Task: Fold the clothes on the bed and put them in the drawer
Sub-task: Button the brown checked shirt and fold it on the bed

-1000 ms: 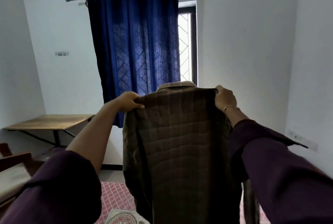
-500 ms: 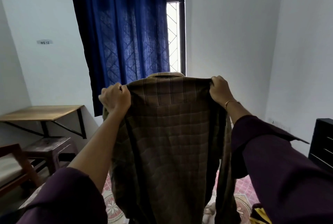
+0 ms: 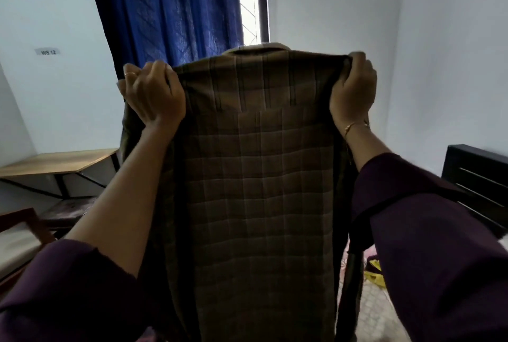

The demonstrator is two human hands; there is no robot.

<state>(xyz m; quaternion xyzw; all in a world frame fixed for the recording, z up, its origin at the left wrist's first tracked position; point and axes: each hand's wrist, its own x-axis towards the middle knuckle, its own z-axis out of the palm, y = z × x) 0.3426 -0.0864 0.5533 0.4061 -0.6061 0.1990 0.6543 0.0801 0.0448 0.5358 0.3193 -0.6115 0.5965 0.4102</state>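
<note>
Both hands hold one brown checked shirt (image 3: 264, 176) up by its shoulders, in front of the blue curtain (image 3: 170, 9), with the collar on top and the back panel facing the camera. The left hand (image 3: 154, 94) has its fingers curled round the left shoulder seam, bunching the cloth inside the fist. The right hand (image 3: 353, 91) grips the right shoulder corner, fingers wrapped over the top edge so the fabric passes between them and the palm; the thumbs cannot be seen.

To fold it well, I judge the two shoulders should be kept level and pulled gently apart so the back hangs flat and the checks run straight. The side panels and sleeves already seem to hang turned back behind the edges, so the next care is to keep them even on each side before lowering the shirt. It hangs below the curtain's lower edge, and its hem is out of view.
</note>
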